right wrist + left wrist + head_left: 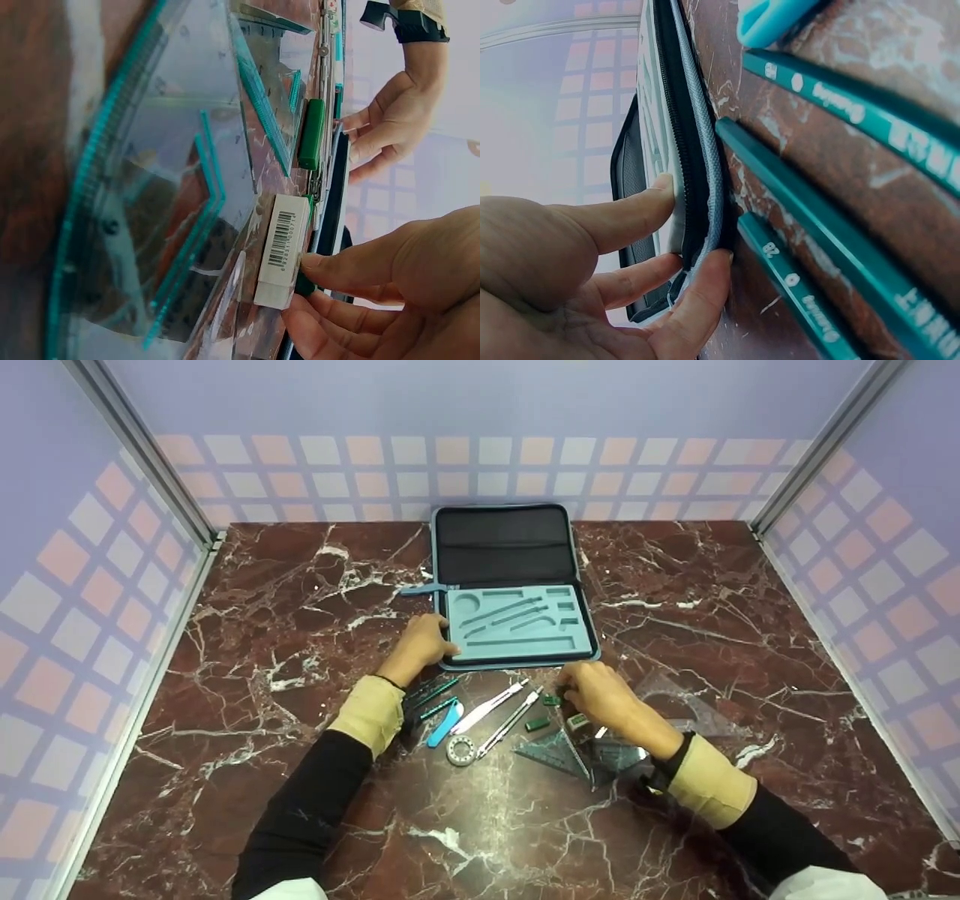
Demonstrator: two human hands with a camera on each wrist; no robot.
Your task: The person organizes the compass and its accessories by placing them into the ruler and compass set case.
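Note:
A zippered case (517,660) lies unfolded, its pale blue insert (525,631) full of shaped hollows. My left hand (420,643) grips the case's front left corner, thumb on the insert and fingers at the outer edge. In the left wrist view, green pencils (802,292) lie beside that edge. My right hand (600,697) is just off the front right corner. Its thumb and fingers pinch a small dark green piece (304,283), mostly hidden by the fingertips. Right beside them is a white eraser (281,247) with a barcode.
Between the hands lie two silvery compass-like tools (491,706), a blue-handled item (446,724), a round white ring (461,750) and a green block (537,724). Clear set squares (555,754) lie under and around the right forearm. Patterned walls (495,450) enclose the marbled table.

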